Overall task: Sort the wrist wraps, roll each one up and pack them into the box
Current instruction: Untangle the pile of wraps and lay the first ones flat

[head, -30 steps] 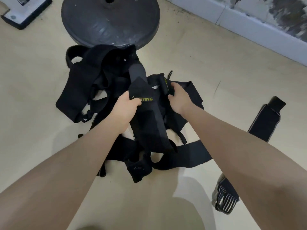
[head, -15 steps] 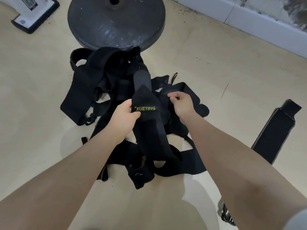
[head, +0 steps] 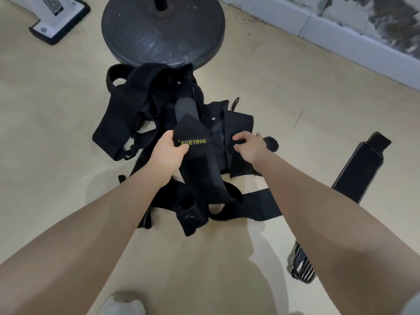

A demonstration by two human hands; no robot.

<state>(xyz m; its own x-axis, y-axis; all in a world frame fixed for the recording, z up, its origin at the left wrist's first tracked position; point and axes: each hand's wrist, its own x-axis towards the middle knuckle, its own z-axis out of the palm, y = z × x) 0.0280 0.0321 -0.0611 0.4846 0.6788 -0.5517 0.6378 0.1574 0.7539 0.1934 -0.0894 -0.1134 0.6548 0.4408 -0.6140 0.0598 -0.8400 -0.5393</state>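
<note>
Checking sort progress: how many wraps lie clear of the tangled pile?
2. A black grey-edged wrap lies flat, right of the pile; a striped wrap sits nearer, partly behind the right forearm. Others may be hidden off-frame.

Black wrist wrap, yellow lettering

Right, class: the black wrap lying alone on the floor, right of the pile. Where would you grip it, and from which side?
Grip the separate wrap at its narrow far tab, coming from above with the right hand: it lies flat and straight, apart from the tangled pile.
</note>
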